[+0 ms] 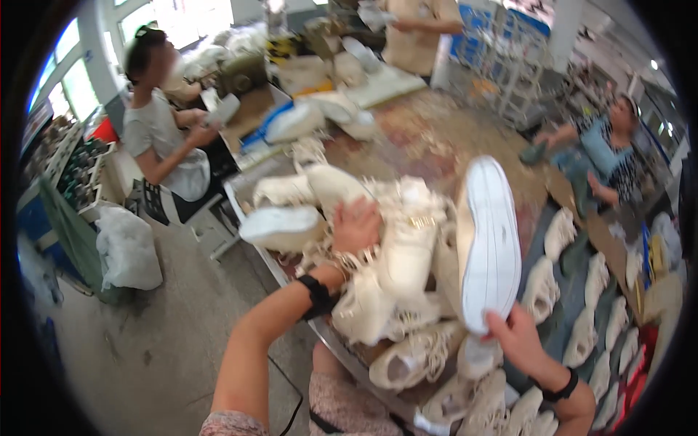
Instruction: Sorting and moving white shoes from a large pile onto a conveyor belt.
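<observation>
In my right hand point(518, 340) is a cream shoe point(491, 240), pinched at its lower end. Its white stitched sole faces me and the shoe stands nearly upright above the table. My left hand point(355, 227) lies on a heap of cream lace-up shoes point(403, 254), fingers spread and touching them. Just left of that hand, another shoe point(283, 227) lies on its side with its white sole showing. A shoe with its opening up point(411, 362) sits near the table's front edge.
Rows of cream shoes point(542, 291) stand on a rack at the right. One person sits at the left point(171, 138), another at the right point(611, 152); a third stands at the back. A white plastic bag point(127, 247) is on the floor point(174, 341). More shoes lie across the worn table point(429, 131).
</observation>
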A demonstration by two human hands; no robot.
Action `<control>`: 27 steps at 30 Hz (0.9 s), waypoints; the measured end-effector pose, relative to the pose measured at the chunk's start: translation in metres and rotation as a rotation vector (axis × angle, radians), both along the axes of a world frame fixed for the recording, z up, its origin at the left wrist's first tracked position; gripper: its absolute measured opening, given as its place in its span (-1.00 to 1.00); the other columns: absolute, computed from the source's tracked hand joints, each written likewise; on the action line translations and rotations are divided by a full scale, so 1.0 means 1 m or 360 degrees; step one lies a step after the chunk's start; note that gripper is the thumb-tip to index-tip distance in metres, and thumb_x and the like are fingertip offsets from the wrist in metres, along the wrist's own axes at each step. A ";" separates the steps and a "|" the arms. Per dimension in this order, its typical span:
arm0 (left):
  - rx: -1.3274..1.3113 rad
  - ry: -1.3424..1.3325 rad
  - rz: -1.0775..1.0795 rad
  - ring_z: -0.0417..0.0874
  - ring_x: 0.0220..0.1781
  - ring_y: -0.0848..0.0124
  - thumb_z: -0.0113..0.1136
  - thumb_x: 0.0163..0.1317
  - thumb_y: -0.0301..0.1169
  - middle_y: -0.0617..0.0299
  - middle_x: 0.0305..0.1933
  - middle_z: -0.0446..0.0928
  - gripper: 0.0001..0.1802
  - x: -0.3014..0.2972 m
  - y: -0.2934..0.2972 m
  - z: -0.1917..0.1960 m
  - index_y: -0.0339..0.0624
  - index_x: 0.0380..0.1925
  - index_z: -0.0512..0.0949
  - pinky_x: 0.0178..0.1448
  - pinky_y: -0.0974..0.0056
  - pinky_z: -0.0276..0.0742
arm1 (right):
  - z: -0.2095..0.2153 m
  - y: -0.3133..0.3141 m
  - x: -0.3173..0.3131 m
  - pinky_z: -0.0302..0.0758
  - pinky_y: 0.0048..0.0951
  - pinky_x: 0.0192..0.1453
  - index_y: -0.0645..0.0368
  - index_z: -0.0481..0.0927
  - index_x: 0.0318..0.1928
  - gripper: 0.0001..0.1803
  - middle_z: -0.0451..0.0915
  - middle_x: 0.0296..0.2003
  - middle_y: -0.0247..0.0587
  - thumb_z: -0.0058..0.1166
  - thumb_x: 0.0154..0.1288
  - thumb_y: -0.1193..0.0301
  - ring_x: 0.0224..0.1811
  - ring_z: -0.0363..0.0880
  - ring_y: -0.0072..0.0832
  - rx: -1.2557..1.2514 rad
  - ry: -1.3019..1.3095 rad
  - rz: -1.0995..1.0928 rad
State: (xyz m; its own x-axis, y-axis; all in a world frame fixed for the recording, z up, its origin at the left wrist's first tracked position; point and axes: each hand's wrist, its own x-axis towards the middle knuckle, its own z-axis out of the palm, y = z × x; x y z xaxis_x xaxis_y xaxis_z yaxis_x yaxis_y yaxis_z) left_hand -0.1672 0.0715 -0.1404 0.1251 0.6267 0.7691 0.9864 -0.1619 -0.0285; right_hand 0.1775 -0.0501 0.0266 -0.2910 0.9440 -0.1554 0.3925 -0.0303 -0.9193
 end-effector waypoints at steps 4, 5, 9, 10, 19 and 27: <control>-0.0257 -0.0234 -0.0558 0.41 0.21 0.12 0.20 0.01 -0.37 0.16 0.10 0.48 -0.68 -0.010 -0.015 0.062 -0.11 -0.16 0.55 0.33 -0.06 0.20 | 0.020 0.022 0.001 0.58 -0.53 -0.24 0.38 0.51 -0.02 -0.67 0.64 -0.26 -0.20 0.05 0.34 0.36 -0.33 0.62 -0.58 -0.0142 -0.0490 0.0332; -0.0214 -0.0233 -0.0520 0.41 0.21 0.12 0.20 0.01 -0.37 0.16 0.10 0.48 -0.68 -0.013 -0.016 0.085 -0.11 -0.16 0.55 0.33 -0.06 0.20 | 0.034 0.020 -0.004 0.58 -0.53 -0.24 0.40 0.51 -0.02 -0.67 0.65 -0.26 -0.16 0.04 0.36 0.37 -0.29 0.64 -0.55 -0.0212 -0.0585 0.0442; 0.0239 -0.0115 -0.0544 0.51 0.02 0.10 0.18 0.00 -0.48 0.09 -0.01 0.51 -0.71 -0.067 0.041 0.135 -0.17 -0.19 0.53 0.13 0.06 0.40 | 0.036 0.016 -0.026 0.50 -0.50 -0.42 0.31 0.61 -0.15 -0.59 0.61 -0.53 -0.31 0.07 0.36 0.14 -0.52 0.58 -0.57 -0.0713 -0.0595 0.0656; 0.0330 -0.0196 -0.0429 0.52 0.00 0.09 0.16 0.02 -0.49 0.06 -0.06 0.52 -0.72 -0.087 0.057 0.141 -0.18 -0.20 0.53 0.12 0.06 0.41 | 0.038 0.028 -0.028 0.50 -0.50 -0.42 0.31 0.61 -0.15 -0.59 0.61 -0.53 -0.31 0.07 0.36 0.14 -0.52 0.58 -0.57 -0.0714 -0.0627 0.0667; -0.0867 -0.0989 0.0302 0.53 0.10 0.06 0.06 0.19 0.05 -0.03 -0.02 0.58 -0.48 -0.191 0.112 0.056 -0.14 -0.10 0.59 0.20 0.05 0.37 | 0.183 0.194 -0.090 0.67 -0.51 -0.21 0.35 0.57 0.02 -0.70 0.68 -0.18 0.00 -0.02 0.41 0.41 -0.21 0.71 -0.40 -0.0885 -0.0919 0.1497; -0.0730 -0.0300 0.0440 0.20 0.41 0.05 0.19 0.04 0.01 0.06 0.22 0.41 -0.28 -0.158 0.073 0.003 -0.12 0.17 0.40 0.33 -0.01 0.15 | 0.026 0.459 -0.350 0.40 -0.19 0.21 0.38 0.46 0.08 -0.20 0.45 0.04 0.18 0.18 0.09 -0.11 0.14 0.44 -0.02 0.1466 -0.1907 0.0906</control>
